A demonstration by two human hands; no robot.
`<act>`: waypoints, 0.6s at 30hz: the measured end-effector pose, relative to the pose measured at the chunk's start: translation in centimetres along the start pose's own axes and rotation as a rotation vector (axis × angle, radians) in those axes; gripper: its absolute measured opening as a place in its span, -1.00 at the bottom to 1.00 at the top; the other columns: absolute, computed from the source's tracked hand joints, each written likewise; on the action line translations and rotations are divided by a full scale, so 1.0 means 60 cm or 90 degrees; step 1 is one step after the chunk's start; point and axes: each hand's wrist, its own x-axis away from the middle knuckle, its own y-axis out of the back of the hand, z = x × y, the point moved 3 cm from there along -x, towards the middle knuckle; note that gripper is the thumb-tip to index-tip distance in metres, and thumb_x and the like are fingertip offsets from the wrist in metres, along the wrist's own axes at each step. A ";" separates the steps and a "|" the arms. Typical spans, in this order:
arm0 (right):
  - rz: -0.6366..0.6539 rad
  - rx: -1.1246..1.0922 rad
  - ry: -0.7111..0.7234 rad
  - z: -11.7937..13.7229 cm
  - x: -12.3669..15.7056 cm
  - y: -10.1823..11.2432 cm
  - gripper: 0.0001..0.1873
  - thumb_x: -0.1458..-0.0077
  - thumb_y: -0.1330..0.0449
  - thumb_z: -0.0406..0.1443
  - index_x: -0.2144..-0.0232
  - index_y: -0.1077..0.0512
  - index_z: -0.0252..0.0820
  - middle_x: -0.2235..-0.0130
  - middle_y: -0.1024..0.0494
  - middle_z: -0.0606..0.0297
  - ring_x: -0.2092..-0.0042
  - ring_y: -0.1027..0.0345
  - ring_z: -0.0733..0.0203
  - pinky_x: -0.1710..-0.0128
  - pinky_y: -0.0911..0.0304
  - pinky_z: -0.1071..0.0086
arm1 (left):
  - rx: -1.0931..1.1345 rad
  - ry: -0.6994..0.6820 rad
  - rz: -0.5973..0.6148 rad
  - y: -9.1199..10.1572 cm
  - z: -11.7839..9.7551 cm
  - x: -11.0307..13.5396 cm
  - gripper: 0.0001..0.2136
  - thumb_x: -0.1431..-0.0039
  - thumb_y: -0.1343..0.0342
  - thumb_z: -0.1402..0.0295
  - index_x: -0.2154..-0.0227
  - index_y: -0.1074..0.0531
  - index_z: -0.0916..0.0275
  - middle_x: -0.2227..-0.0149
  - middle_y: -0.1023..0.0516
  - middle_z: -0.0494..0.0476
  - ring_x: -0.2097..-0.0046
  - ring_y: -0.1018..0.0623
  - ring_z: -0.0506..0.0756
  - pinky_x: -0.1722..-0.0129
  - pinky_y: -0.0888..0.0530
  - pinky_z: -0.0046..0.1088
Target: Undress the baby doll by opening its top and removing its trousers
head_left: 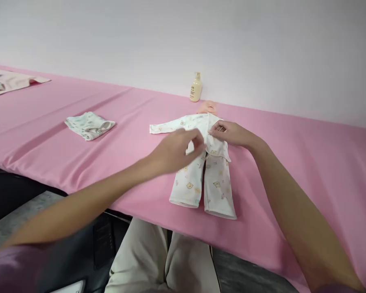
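A doll lies on its back, only its peach head showing above the clothes. It wears a white printed baby top with a front flap, and matching baby pants with legs spread toward me. My right hand pinches at the top's front near the chest. My left hand is over the doll's middle, thumb and fingers curled together in a pinch. Whether anything is between those fingertips cannot be seen. One sleeve stretches out to the left; the other is hidden behind my right hand.
A cream pump bottle stands behind the doll, against the wall. To the left lies a folded printed cloth on the pink sheet. A pale pink blanket is at the far left. The table's front edge runs above my knees.
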 end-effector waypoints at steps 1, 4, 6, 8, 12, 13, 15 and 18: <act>0.031 -0.010 -0.008 -0.001 -0.004 0.001 -0.66 -0.11 -0.37 0.09 0.30 -0.55 0.02 0.15 -0.62 0.26 0.13 -0.40 -0.02 0.15 -0.29 0.14 | -0.023 0.017 -0.011 -0.004 0.031 -0.040 -0.53 -0.50 0.05 -0.06 0.07 -0.48 0.28 -0.03 -0.59 0.22 0.02 -0.55 0.13 0.04 -0.40 -0.19; 0.086 -0.066 -0.004 -0.008 -0.008 0.002 -0.65 -0.03 -0.45 0.09 0.33 -0.58 0.04 0.15 -0.62 0.29 0.10 -0.40 -0.03 0.10 -0.28 0.13 | -0.017 0.082 0.034 -0.015 0.110 -0.132 -0.53 -0.41 -0.09 -0.07 0.14 -0.52 0.32 0.06 -0.59 0.21 0.15 -0.54 0.07 0.17 -0.37 -0.26; 0.104 -0.100 -0.004 -0.015 -0.009 0.001 -0.64 -0.01 -0.45 0.11 0.34 -0.60 0.04 0.13 -0.62 0.30 0.07 -0.40 -0.04 0.07 -0.30 0.12 | 0.021 0.087 0.122 -0.021 0.134 -0.165 -0.53 -0.39 -0.12 -0.06 0.25 -0.54 0.34 0.20 -0.57 0.19 0.28 -0.50 0.02 0.28 -0.31 -0.30; 0.114 -0.129 -0.012 -0.019 -0.010 -0.002 -0.62 0.00 -0.45 0.13 0.33 -0.62 0.03 0.12 -0.63 0.29 0.04 -0.41 -0.05 0.03 -0.31 0.10 | 0.055 0.073 0.190 -0.023 0.138 -0.178 -0.51 -0.39 -0.11 -0.06 0.33 -0.53 0.35 0.28 -0.52 0.16 0.36 -0.44 -0.02 0.35 -0.25 -0.32; 0.109 -0.159 -0.020 -0.020 -0.014 -0.004 -0.57 0.05 -0.45 0.18 0.31 -0.66 0.04 0.10 -0.65 0.27 -0.01 -0.40 -0.10 -0.03 -0.33 0.04 | 0.090 0.085 0.199 -0.027 0.144 -0.177 -0.50 -0.35 -0.13 -0.10 0.26 -0.55 0.34 0.25 -0.50 0.16 0.34 -0.42 -0.01 0.34 -0.24 -0.32; 0.108 -0.158 -0.022 -0.020 -0.015 -0.004 -0.57 0.05 -0.45 0.18 0.31 -0.66 0.06 0.09 -0.65 0.28 -0.01 -0.40 -0.10 -0.03 -0.33 0.03 | 0.104 0.087 0.195 -0.030 0.147 -0.174 -0.49 -0.34 -0.13 -0.12 0.21 -0.56 0.33 0.23 -0.50 0.17 0.33 -0.42 -0.01 0.34 -0.25 -0.31; 0.110 -0.150 -0.029 -0.019 -0.016 -0.004 -0.60 0.03 -0.44 0.18 0.32 -0.66 0.09 0.10 -0.65 0.30 0.00 -0.40 -0.08 -0.02 -0.33 0.03 | 0.137 0.079 0.183 -0.037 0.154 -0.170 -0.46 -0.32 -0.13 -0.16 0.13 -0.57 0.32 0.23 -0.51 0.17 0.35 -0.40 -0.01 0.34 -0.27 -0.30; 0.097 -0.126 -0.039 -0.019 -0.018 -0.004 -0.57 0.03 -0.43 0.21 0.37 -0.64 0.07 0.18 -0.63 0.28 0.07 -0.39 -0.06 0.05 -0.32 0.06 | 0.181 0.081 0.166 -0.045 0.162 -0.166 -0.48 -0.31 -0.17 -0.14 0.13 -0.58 0.31 0.32 -0.47 0.12 0.39 -0.34 -0.03 0.37 -0.25 -0.32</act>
